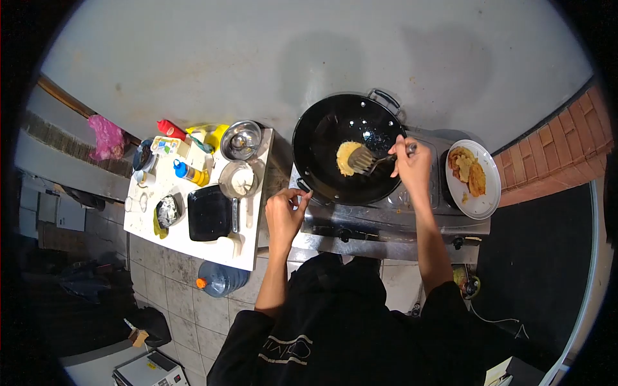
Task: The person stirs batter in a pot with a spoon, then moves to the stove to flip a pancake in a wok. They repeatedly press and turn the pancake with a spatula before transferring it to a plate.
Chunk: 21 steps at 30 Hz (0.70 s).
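A large black wok [322, 138] sits on the steel stove [412, 225]. Inside it lies a round, pale yellow piece of food [346, 158]. My right hand [412, 161] is closed around the handle of a slotted metal spatula [362, 159], whose head rests at the right side of the food. My left hand [284, 212] is at the wok's near left handle [304, 185], with its fingers closed on it. To the right of the wok, a white oval plate [455, 190] holds several browned fried pieces [476, 179].
On the white table [174, 239] at the left stand a black square pan [209, 213], two metal bowls [241, 139], a blue-capped oil bottle [191, 174] and a red bottle [170, 129]. A large water bottle [225, 279] is on the floor below. Brick [547, 151] borders the right.
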Each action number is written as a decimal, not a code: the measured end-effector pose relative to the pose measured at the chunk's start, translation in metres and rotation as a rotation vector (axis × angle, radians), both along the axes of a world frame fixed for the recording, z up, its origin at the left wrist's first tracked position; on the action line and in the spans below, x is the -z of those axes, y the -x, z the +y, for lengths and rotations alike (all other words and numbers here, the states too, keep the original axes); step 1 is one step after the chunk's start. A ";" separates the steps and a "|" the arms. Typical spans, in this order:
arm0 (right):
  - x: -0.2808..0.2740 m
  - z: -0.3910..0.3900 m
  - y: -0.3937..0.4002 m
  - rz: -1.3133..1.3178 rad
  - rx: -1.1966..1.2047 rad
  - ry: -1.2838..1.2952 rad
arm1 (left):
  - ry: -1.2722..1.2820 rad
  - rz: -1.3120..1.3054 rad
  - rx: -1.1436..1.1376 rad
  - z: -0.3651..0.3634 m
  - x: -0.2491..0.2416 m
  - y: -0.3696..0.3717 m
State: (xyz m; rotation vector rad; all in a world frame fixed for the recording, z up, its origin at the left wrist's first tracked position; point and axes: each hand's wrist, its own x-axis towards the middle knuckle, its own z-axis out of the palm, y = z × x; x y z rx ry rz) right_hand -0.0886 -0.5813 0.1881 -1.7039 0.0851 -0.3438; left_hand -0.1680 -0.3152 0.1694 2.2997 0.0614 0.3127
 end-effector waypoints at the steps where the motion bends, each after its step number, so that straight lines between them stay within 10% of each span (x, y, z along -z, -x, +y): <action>1: -0.016 -0.002 0.001 0.037 0.019 0.091 | -0.001 -0.002 0.001 0.000 0.001 0.000; 12: -0.024 -0.004 -0.010 -0.031 0.050 0.629 | 0.002 0.023 -0.012 -0.001 -0.002 0.003; 21: 0.008 0.001 -0.008 0.094 0.065 0.234 | 0.016 0.009 -0.017 -0.001 0.000 0.003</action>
